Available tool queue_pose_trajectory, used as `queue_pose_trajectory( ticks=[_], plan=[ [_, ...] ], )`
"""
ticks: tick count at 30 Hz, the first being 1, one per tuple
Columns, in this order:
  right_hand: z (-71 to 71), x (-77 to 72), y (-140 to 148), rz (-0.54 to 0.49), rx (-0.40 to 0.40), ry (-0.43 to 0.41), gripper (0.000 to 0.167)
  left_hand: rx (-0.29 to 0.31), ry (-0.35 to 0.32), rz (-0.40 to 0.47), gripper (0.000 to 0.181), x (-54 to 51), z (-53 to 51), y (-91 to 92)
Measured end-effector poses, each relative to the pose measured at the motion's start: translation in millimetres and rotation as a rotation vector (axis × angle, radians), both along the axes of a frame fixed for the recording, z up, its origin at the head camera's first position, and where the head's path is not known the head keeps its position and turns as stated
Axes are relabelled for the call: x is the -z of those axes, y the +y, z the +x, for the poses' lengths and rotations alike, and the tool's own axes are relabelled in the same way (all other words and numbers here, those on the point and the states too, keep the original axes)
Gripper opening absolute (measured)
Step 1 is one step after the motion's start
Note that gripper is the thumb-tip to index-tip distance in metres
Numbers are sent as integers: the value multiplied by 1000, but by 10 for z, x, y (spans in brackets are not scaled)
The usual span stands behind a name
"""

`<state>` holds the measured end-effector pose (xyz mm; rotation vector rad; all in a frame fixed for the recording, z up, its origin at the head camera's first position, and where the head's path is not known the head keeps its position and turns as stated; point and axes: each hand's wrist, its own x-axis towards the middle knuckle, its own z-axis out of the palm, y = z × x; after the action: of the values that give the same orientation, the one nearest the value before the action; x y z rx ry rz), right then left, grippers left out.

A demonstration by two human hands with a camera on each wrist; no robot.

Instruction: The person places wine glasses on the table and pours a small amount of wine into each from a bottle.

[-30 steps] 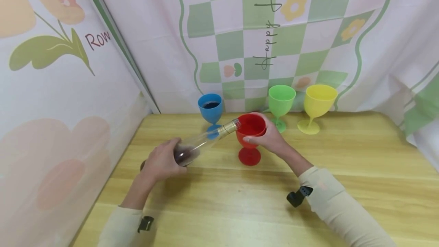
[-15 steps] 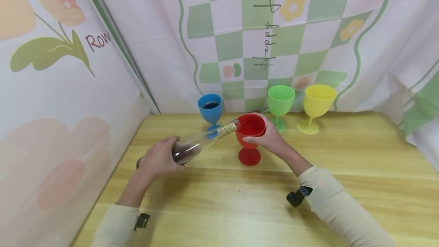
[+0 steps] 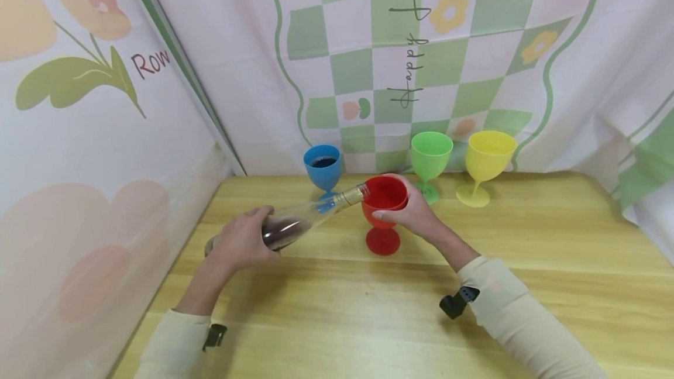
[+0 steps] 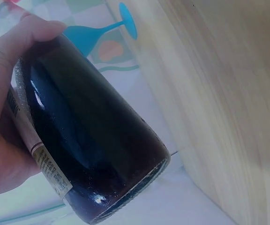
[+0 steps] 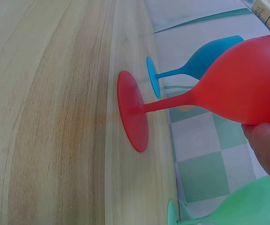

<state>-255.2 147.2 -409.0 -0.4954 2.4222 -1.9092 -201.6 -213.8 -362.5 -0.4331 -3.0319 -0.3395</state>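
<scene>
My left hand (image 3: 242,241) grips a clear glass bottle (image 3: 286,230) of dark liquid around its body. The bottle is tilted, its gold-banded neck at the rim of a red goblet (image 3: 383,241). In the left wrist view, the bottle (image 4: 93,126) shows a paper label and its thick base, with the thumb across it. My right hand (image 3: 411,209) holds the red goblet by its bowl, fingers behind and thumb in front. The goblet stands upright. Its foot (image 5: 132,111) appears to rest on the wood in the right wrist view. Liquid inside the red bowl cannot be made out.
A blue goblet (image 3: 322,174) with dark liquid in it stands behind the bottle's neck. To the right of the red goblet are a green goblet (image 3: 432,157) and a yellow goblet (image 3: 489,157). Printed curtains (image 3: 253,75) border the wooden table (image 3: 358,320) at back and left.
My left hand and the bottle's base have shifted slightly left and up, while the mouth stays at the red goblet's rim. The right hand and red goblet hold almost still.
</scene>
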Motion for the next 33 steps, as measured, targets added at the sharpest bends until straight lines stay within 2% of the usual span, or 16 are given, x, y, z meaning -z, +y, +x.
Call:
queue_pose_trajectory(
  ticks=[11,33],
  plan=[
    [10,6,-2,-4,0,-3,76,20,28,-28,90,-65,-5,-14],
    [15,-7,0,-13,-4,-7,77,43,61,-110,88,-262,-31,-7]
  ],
)
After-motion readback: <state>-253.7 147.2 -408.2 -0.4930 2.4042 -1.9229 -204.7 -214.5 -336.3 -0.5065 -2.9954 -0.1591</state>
